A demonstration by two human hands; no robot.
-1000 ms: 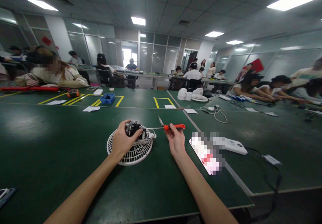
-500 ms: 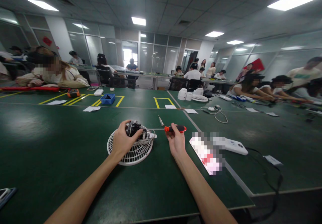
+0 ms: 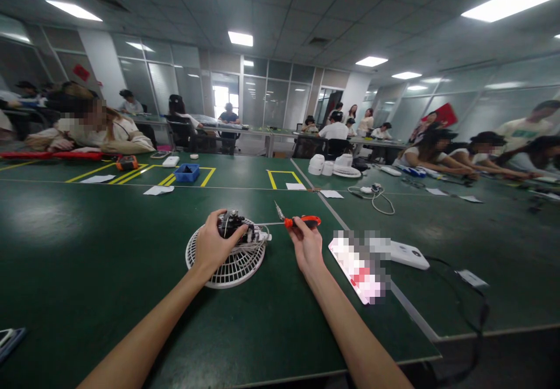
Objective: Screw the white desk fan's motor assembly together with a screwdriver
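My left hand (image 3: 213, 242) is closed around a black fan motor (image 3: 231, 223), which rests over a round white fan grille (image 3: 238, 266) on the green table. White wires and a pale fitting stick out at the motor's right side. In my right hand (image 3: 307, 244) is a red and black screwdriver (image 3: 303, 221), held level by its handle. Its shaft points left at the motor; where the tip meets it is too small to tell. Just beyond the handle lies a second, thin screwdriver (image 3: 279, 210) with a clear handle.
To the right lie a lit phone (image 3: 356, 272) and a white power bank (image 3: 405, 253) with a black cable. A blue bin (image 3: 187, 172), paper slips, white fan parts (image 3: 317, 164) and a coiled white cable (image 3: 385, 202) stand farther back. Several people sit at tables around.
The screwdriver's handle has turned in my right hand, showing more red on top. My left hand and the motor hold still.
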